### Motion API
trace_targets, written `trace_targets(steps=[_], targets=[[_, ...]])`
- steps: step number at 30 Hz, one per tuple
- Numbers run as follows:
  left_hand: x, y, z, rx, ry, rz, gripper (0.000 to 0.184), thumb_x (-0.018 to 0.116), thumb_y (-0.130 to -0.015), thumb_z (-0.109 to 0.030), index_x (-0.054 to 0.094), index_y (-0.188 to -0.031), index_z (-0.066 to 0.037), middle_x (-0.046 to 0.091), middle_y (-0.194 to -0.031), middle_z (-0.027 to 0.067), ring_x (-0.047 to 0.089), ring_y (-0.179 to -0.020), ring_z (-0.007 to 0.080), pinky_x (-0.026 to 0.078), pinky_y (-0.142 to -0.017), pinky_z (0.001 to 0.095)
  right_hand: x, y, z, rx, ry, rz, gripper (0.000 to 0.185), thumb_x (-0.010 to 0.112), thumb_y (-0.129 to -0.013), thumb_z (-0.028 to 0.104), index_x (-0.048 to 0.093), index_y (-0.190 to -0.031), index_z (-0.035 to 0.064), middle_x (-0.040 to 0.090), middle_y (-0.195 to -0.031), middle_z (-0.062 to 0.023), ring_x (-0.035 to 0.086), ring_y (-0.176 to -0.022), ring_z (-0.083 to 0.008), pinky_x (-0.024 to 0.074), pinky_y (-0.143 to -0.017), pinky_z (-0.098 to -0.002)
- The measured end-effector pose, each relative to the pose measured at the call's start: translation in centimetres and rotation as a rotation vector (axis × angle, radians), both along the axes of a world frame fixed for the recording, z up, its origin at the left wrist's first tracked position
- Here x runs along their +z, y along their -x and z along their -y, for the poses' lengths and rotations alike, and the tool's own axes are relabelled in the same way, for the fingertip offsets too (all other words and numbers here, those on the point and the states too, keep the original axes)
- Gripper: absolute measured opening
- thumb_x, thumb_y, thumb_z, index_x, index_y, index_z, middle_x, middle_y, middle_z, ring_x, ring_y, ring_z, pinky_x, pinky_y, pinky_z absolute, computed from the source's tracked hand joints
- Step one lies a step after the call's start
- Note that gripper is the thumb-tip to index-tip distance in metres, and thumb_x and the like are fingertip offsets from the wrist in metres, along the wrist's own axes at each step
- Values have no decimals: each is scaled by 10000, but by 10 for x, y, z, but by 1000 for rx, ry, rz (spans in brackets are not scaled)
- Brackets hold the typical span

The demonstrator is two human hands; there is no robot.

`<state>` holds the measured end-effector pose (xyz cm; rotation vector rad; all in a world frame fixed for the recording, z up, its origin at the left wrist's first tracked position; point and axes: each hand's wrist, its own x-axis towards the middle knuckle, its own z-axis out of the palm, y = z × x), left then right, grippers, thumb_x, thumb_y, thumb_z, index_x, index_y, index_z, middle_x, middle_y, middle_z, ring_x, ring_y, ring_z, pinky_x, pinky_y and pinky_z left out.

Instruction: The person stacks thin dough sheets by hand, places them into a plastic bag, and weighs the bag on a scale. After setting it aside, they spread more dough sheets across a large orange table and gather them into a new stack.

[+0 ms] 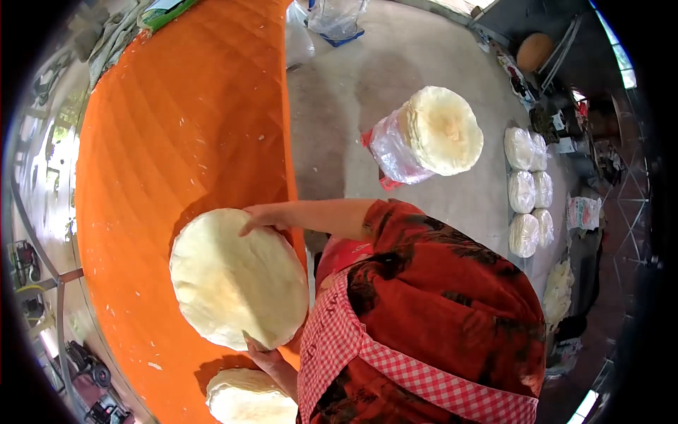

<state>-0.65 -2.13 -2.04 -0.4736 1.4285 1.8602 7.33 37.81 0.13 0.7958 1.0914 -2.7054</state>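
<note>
A large, pale, round flatbread [236, 283] is held flat between my two hands, over the near edge of the orange cloth-covered table [183, 127]. I cannot tell if it is one sheet or several layers. My right hand [265, 217] grips its rim on one side, thumb over the top. On the opposite side my left hand [265, 357] grips the rim, thumb on top and the other fingers partly hidden underneath. Close to my left hand lies a stack of similar flatbreads [251, 399], cut off by the frame edge.
To my right, a tall stack of flatbreads [445, 131] partly wrapped in clear plastic stands on a red support [390, 182]. Several bagged stacks [522, 192] sit on the floor behind. Plastic bags [335, 18] lie beyond the table's edge. Crumbs dot the cloth.
</note>
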Motion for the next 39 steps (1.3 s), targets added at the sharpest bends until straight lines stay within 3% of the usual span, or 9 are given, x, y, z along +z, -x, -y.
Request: trace_targets(steps=[5, 8, 14, 18, 22, 29, 33, 37, 39], targets=[[-37, 21, 30, -42, 3, -81, 461, 591, -888, -179, 451, -1286, 10, 480, -1298, 160, 507, -1113, 291, 467, -905, 422, -31, 17, 6, 25, -176, -183, 700, 675, -651, -39, 467, -1308, 81, 561, -1214, -112, 513, -1155, -257, 432, -984, -423], [60, -15, -35, -109, 46, -315, 538, 569, -882, -116, 363, -1373, -36, 463, -1316, 176, 506, -1130, 311, 480, -898, 440, 14, -34, 9, -115, -221, -142, 718, 667, -652, -53, 452, -1325, 75, 564, -1212, -100, 513, -1154, -240, 446, -974, -414], [87, -68, -174, -366, -83, -325, 639, 575, -838, -42, 299, -1415, -63, 454, -1335, 154, 497, -1159, 297, 473, -914, 433, 46, -252, -49, -606, -71, -416, 650, 737, -685, -17, 493, -1287, 29, 592, -1219, -94, 576, -1100, -193, 466, -959, -369], [89, -196, -327, -597, -210, -294, 657, 590, -774, 60, 334, -1375, -19, 479, -1306, 141, 496, -1179, 291, 452, -968, 389, 33, -444, -94, -939, -368, -155, 697, 708, -710, -27, 426, -1345, 36, 556, -1249, -98, 563, -1115, -218, 457, -970, -360], [50, -324, -446, -867, -320, -142, 610, 597, -761, 93, 386, -1323, -16, 519, -1262, 140, 543, -1131, 280, 488, -932, 391, 48, -604, -115, -1142, -348, 40, 711, 684, -725, -19, 380, -1366, 35, 537, -1254, -141, 562, -1115, -247, 530, -866, -369], [29, -465, -564, -1049, -385, 6, 520, 596, -779, 82, 445, -1265, -26, 575, -1174, 106, 602, -1032, 244, 527, -870, 360, 31, -748, -147, -1340, -367, 272, 643, 687, -749, 9, 400, -1323, 40, 560, -1218, -106, 567, -1107, -237, 497, -925, -395], [-28, -486, -609, -1138, -358, 80, 492, 591, -811, 25, 443, -1276, -42, 575, -1183, 107, 603, -1037, 235, 528, -870, 371, -47, -790, -169, -1430, -225, 312, 595, 704, -740, 19, 441, -1274, 33, 571, -1203, -98, 578, -1088, -221, 495, -916, -371], [-166, -499, -630, -1342, -36, -42, 466, 568, -816, -4, 447, -1266, -13, 572, -1179, 96, 589, -1023, 198, 503, -839, 316, -191, -825, -178, -1374, -111, 465, 524, 717, -716, 16, 516, -1199, 16, 608, -1131, -85, 603, -1030, -198, 503, -870, -336], [-173, -508, -639, -1289, 73, -84, 485, 563, -808, 1, 437, -1277, 0, 565, -1189, 100, 570, -1048, 201, 480, -875, 318, -205, -822, -186, -1358, -62, 562, 511, 707, -718, 17, 521, -1193, 3, 613, -1118, -78, 602, -1018, -193, 490, -879, -327]])
